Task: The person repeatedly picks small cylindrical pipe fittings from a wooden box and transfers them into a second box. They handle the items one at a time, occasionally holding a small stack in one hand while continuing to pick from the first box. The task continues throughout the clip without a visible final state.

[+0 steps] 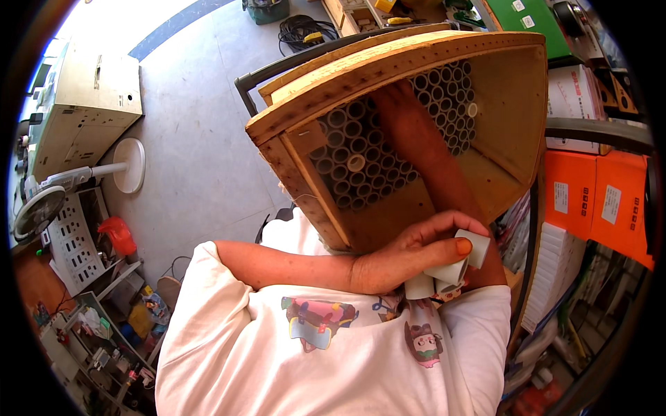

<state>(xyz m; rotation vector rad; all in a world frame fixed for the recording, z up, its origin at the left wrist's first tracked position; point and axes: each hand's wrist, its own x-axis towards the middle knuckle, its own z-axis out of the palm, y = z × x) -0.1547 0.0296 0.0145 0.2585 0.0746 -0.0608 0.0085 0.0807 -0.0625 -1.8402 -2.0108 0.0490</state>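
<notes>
My left hand (392, 267) is closed around several short white plastic pipe pieces (420, 286), held in front of my chest. Its thumb and index finger press against the uppermost pieces. My right arm reaches into an open-fronted wooden box (513, 90) that is tilted toward me. Inside, my right hand (406, 125) touches or nearly touches the upper part of a bank of pipe pieces (357, 144), packed side by side with their round open ends facing me. Its fingertips are in shadow, so their grip is hidden. A pale pipe end (356, 163) stands out from its neighbours.
A black metal bar (250, 82) runs behind the box. Orange cartons (570, 187) and a green case (527, 28) sit at the right. At the left are a white cabinet (90, 104), a fan (41, 211) and a cluttered shelf (97, 333). Coiled black cable (305, 31) lies on the floor.
</notes>
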